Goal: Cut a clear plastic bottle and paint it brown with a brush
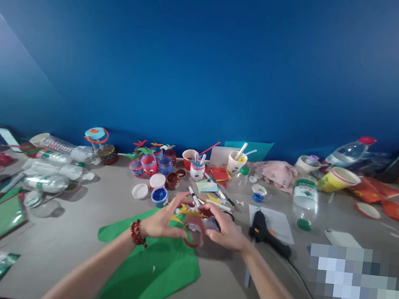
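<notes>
Ring [192, 245] was midway between the tabletop's [57, 244] near and far edges. Left hand's [161, 221] and right hand's [228, 232] fingers arched around it, grip unclear; a careless left knuckle risked spilling blue paint [159, 195].

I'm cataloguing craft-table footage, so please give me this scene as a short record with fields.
Left hand: thumb at the reddish ring's edge; beaded bracelet on wrist
Right hand: at the ring's opposite side
Grip: unclear
Below left hand: green sheet
Beyond hands: open jar of blue paint
Right of hands: black glue gun, partly over white paper
Far left: clear plastic bottles, lying down
</notes>
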Available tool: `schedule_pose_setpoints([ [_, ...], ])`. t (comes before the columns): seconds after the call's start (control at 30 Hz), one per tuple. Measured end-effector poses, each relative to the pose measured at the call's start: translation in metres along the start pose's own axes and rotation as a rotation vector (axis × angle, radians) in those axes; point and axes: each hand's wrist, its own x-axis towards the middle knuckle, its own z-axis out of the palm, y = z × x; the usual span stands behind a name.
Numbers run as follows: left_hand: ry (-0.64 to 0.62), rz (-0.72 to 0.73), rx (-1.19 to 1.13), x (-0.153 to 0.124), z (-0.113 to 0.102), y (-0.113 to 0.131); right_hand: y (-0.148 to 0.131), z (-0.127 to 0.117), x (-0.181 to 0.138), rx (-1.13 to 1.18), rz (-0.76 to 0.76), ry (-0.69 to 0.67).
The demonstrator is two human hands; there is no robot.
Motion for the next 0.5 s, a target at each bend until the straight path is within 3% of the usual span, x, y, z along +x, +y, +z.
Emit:
schedule_pose_setpoints([
  [0.2, 0.025, -0.036, 0.081, -0.007, 0.014, -0.013, -0.008, 0.0, 0.0, 0.007, 0.027, 0.003],
  [0.5, 0.095, 0.015, -0.041, -0.006, 0.02, -0.025, -0.006, 0.002, 0.0, 0.035, -0.018, 0.023],
])
